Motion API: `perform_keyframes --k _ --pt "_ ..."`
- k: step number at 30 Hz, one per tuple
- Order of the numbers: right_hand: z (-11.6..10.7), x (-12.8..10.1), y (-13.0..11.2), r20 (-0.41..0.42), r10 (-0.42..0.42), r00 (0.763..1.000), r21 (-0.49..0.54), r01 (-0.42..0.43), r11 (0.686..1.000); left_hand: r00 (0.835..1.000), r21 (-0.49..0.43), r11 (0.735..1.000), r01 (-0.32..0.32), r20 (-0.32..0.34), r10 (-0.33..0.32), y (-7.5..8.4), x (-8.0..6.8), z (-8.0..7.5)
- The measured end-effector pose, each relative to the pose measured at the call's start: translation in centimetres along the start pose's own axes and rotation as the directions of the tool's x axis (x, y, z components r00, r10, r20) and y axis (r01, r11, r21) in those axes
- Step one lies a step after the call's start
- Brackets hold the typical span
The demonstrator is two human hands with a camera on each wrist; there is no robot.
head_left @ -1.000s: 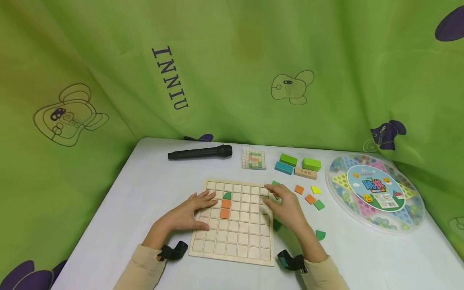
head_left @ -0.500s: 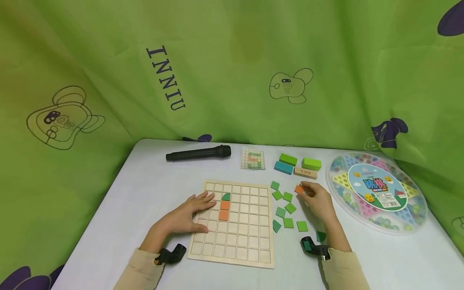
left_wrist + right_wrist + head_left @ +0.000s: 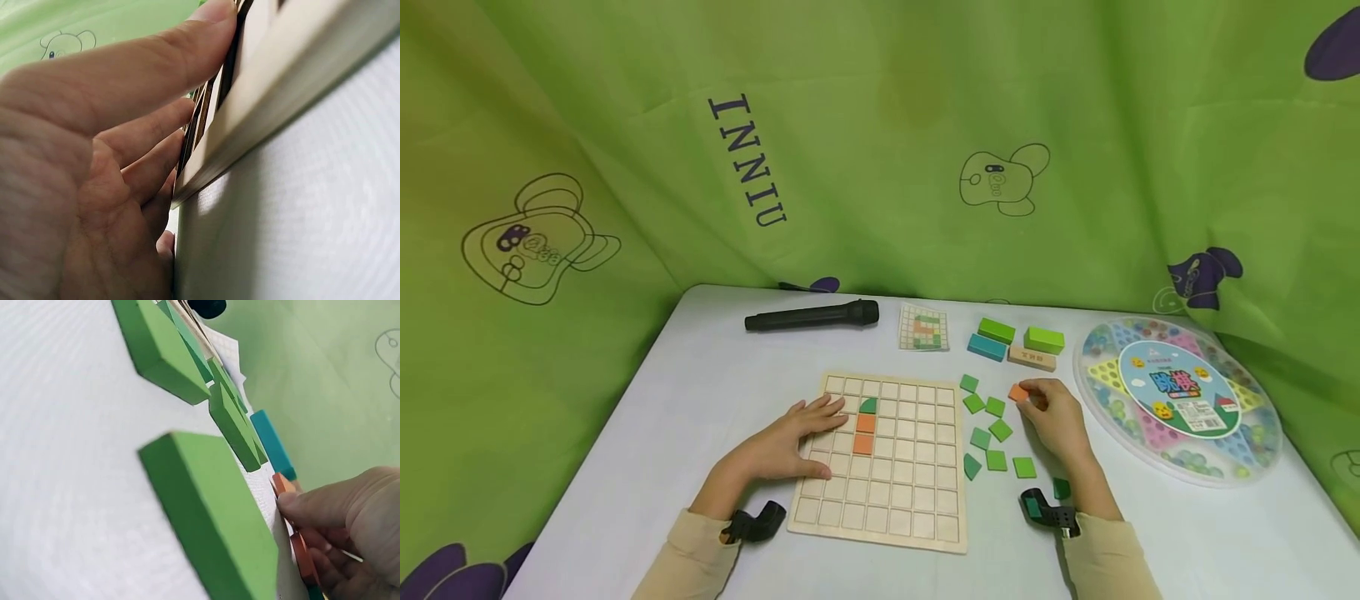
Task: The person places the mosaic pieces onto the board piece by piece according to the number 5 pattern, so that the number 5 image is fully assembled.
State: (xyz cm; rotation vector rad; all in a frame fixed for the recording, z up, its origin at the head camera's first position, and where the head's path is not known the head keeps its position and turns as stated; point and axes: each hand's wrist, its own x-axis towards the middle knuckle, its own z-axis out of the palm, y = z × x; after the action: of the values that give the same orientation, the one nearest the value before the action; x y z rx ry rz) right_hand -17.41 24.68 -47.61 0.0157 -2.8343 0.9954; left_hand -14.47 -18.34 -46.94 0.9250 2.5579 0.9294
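My left hand (image 3: 792, 442) rests with spread, straight fingers on the left edge of a wooden grid board (image 3: 880, 536); in the left wrist view its thumb (image 3: 150, 72) lies along the board's rim (image 3: 250, 125). Set in the grid are a green quarter-round tile (image 3: 868, 406) and two square orange tiles, one (image 3: 866, 423) above the other (image 3: 863, 444). To the right of the board, my right hand (image 3: 1058, 417) pinches a square orange tile (image 3: 1018, 392) between thumb and fingers. Under those fingers, the right wrist view shows another orange tile (image 3: 303, 559).
Several loose green tiles (image 3: 996, 460) lie between board and right hand. Behind them are wooden blocks (image 3: 987, 347) and a pattern card (image 3: 924, 327). A black microphone (image 3: 812, 317) lies at the back; a round marble-game box (image 3: 1180, 400) sits at right.
My right hand has moved right from the board's right edge to the loose orange tile and now pinches it. The left hand has stayed on the board.
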Motion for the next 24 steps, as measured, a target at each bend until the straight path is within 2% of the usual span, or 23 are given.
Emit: perform_keyframes --k 4,8,14,18,24 --pt "0.0 -0.1 -0.6 -0.022 -0.007 1.0 0.005 0.008 1.0 1.0 -0.008 1.0 -0.004 -0.003 0.004 0.0 -0.1 -0.1" --pt "-0.1 -0.6 -1.7 -0.028 -0.03 0.999 0.053 0.032 0.998 1.0 -0.016 1.0 0.0 0.004 0.0 0.1 0.0 -0.1" --pt "0.5 -2.0 -4.6 0.028 -0.103 0.994 0.144 0.098 0.985 1.0 -0.004 1.0 -0.002 0.001 0.002 -0.1 0.0 0.0" --pt "1.4 -3.3 -7.2 0.059 -0.183 0.981 0.185 0.17 0.968 1.0 -0.005 1.0 -0.001 0.004 0.001 -0.2 0.1 0.1" --pt "3.8 -5.1 -10.9 0.14 -0.288 0.947 0.218 0.254 0.942 1.0 -0.007 1.0 0.012 0.016 -0.012 0.1 0.1 -0.1"
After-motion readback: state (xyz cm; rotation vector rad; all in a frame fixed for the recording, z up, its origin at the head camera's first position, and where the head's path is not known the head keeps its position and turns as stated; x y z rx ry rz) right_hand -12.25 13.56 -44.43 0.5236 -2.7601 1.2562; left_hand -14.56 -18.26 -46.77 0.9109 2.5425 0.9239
